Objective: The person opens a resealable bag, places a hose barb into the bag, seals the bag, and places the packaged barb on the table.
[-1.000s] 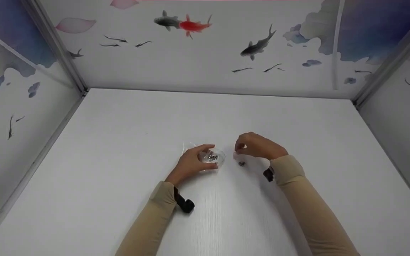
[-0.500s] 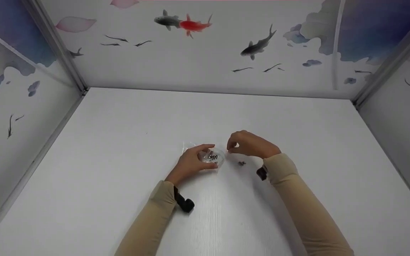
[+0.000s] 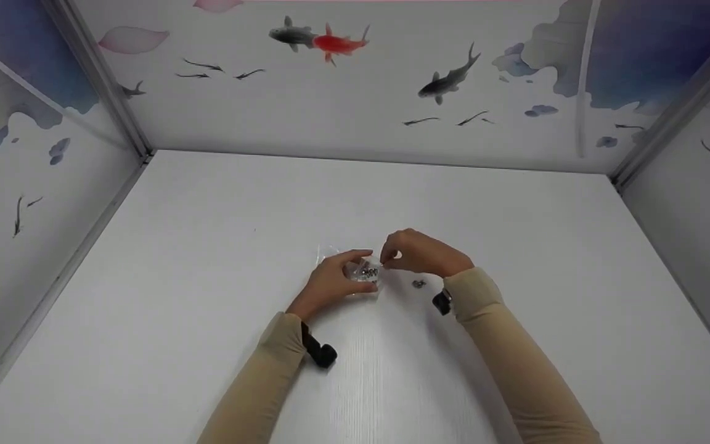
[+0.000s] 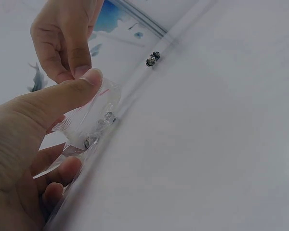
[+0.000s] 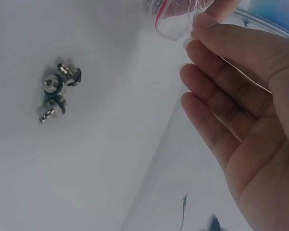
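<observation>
Shining softly, a thin, see-through plastic bag (image 4: 84,120) with a red line is held between the bent thumb and fingers of the left hand (image 3: 329,280). Its edge is pinched by the right hand (image 3: 424,254), thumb and finger together. Small metal bits (image 4: 110,116) are seen inside. Near the right hand, shiny metal pieces (image 5: 51,84) with dark round rings are spread on the smooth white table (image 3: 225,259). Fish are painted on the wall (image 3: 342,111) behind.

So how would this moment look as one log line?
left hand: holding clear bag | inside: small metal parts | right hand: at bag's edge, grip unclear | table: loose metal parts
</observation>
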